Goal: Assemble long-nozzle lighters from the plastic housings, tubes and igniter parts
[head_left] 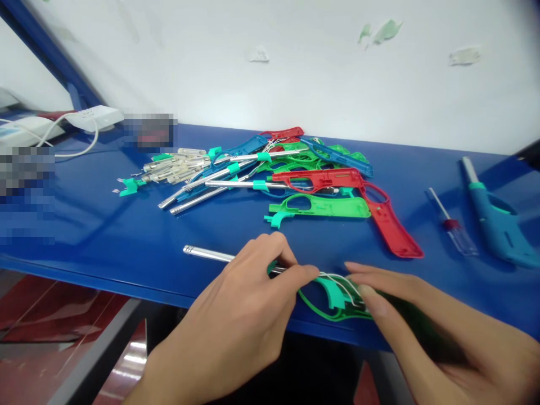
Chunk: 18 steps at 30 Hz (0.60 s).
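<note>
Over the front edge of a blue table [126, 253], both my hands are on an opened stick lighter [336, 295] with a green shell half, a teal trigger and white wires showing. My left hand [248, 304] is closed around its front part, where the metal tube [208, 253] meets the shell and points left. At the handle end, my right hand [422, 309] pinches the lighter near the white wires, thumb and fingers close together. Its lower fingers and most of the handle are hidden. Just beyond lie a green shell half [331, 206] with a teal trigger [278, 218] and a red shell half [392, 233].
Metal lighter tubes [196, 191] with teal collars lie heaped with coloured shells behind my hands. Pale, clear small cylinders [177, 167] are piled left of them. At right are a screwdriver [458, 233] and a whole blue lighter [500, 228]. A white power strip [97, 116] sits back left.
</note>
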{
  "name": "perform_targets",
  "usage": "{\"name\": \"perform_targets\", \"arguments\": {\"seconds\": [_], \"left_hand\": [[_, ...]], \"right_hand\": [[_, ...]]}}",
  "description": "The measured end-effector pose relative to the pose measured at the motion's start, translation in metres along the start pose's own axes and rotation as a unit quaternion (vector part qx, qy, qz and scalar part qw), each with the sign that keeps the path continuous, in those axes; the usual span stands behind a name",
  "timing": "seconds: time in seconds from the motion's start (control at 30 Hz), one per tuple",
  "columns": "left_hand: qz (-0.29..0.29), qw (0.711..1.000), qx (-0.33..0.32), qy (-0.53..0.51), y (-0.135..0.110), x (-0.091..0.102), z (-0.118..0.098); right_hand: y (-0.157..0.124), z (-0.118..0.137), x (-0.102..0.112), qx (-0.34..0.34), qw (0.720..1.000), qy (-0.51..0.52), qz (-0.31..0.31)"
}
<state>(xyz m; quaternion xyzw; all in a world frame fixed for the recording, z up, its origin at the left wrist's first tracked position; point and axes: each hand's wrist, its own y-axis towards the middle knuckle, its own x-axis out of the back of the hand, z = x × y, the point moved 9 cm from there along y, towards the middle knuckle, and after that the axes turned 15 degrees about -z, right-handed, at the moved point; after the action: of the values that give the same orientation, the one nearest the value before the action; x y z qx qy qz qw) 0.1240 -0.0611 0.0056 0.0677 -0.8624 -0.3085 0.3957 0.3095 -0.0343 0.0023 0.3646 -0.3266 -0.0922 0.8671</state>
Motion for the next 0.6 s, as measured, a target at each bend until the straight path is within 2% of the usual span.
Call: {"name": "perform_targets", "arguments": {"seconds": [0.2, 0.5, 0.6], "left_hand": [[0.009, 1.000, 0.004, 0.005, -0.0001, -0.0026, 0.0015], [-0.004, 1.000, -0.002, 0.012, -0.0003, 0.0009, 0.0001], [-0.004, 1.000, -0.002, 0.012, -0.0009, 0.0014, 0.0000]], "right_hand": [[0.0015, -0.0036, -0.0018, 0.014, 1.000, -0.013, 0.022], [0.0025, -0.0060, 0.0012, 0.001, 1.000, -0.012, 0.009], [0.0023, -0.0073, -0.0014, 0.001, 1.000, -0.011, 0.026]]}}
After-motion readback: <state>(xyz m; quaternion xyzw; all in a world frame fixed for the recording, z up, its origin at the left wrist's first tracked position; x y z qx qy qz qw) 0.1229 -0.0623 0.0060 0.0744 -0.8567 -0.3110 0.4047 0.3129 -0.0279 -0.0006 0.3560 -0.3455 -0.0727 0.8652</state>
